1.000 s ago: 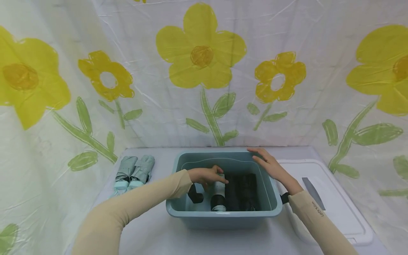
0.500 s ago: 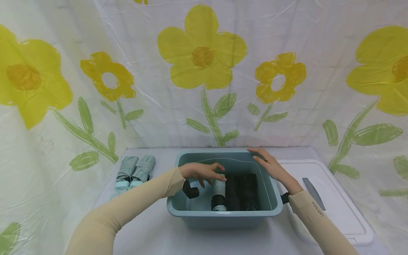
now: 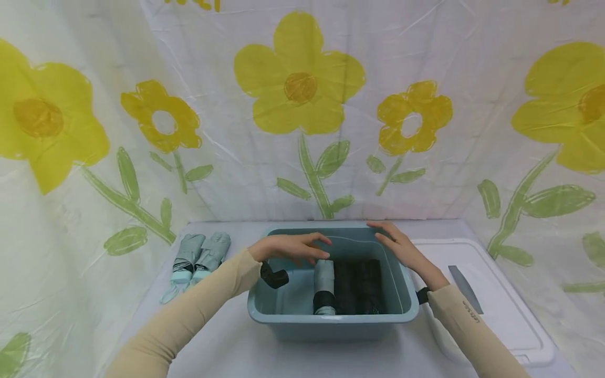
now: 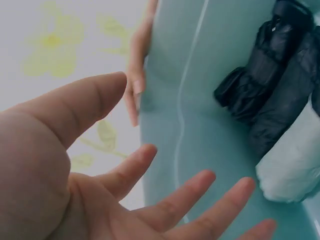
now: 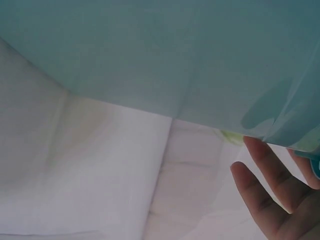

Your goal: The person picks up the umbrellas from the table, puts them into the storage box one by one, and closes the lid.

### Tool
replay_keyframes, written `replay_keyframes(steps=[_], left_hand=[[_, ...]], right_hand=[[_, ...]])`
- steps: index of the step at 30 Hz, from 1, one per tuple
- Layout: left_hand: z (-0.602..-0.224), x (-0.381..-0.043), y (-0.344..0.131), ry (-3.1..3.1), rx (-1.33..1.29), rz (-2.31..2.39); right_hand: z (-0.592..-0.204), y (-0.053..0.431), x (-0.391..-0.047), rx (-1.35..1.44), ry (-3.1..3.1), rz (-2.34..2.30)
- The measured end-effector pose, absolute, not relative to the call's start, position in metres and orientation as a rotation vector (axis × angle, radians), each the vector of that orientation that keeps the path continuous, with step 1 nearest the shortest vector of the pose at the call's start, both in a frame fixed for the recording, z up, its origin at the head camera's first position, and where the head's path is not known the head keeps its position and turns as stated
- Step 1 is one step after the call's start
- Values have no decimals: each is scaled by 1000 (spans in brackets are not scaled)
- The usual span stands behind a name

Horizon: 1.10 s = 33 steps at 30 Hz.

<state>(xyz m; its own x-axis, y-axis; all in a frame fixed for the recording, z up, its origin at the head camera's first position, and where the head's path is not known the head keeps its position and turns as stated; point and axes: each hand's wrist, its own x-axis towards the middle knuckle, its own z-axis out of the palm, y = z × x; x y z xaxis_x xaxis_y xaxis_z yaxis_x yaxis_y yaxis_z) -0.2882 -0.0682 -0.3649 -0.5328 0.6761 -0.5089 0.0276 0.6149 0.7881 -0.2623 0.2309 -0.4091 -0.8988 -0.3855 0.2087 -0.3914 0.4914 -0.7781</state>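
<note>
My left hand (image 3: 293, 248) hovers over the left part of a blue-green plastic bin (image 3: 331, 318), fingers spread and holding nothing. Below and right of it, a light grey-green folded umbrella (image 3: 324, 277) with a black band lies in the bin. Beside that umbrella are two black folded umbrellas (image 3: 356, 286), also seen as dark folded fabric (image 4: 280, 65) in the left wrist view. With fairly straight fingers, my right hand (image 3: 404, 251) rests at the bin's right back rim. In the right wrist view its fingers (image 5: 270, 170) touch the bin's outer edge.
Two more grey-green folded umbrellas (image 3: 200, 254) lie side by side on the white table (image 3: 227, 336), left of the bin. A white lid (image 3: 506, 299) lies to the right, partly under the right forearm. A flowered curtain (image 3: 227, 178) hangs behind.
My left hand has moved up and to the left, away from the grey-green umbrella in the bin, and its fingers have spread. The right hand stays at the rim.
</note>
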Motion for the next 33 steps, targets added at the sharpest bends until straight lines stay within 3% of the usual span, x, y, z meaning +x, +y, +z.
replay_keyframes(steps=[19, 33], left_hand=[[-358, -294, -126, 2035, 819, 1441], [-373, -287, -179, 2293, 798, 1872]], right_hand=[[-406, 228, -259, 684, -2691, 1429], [-408, 229, -260, 654, -2703, 1452]])
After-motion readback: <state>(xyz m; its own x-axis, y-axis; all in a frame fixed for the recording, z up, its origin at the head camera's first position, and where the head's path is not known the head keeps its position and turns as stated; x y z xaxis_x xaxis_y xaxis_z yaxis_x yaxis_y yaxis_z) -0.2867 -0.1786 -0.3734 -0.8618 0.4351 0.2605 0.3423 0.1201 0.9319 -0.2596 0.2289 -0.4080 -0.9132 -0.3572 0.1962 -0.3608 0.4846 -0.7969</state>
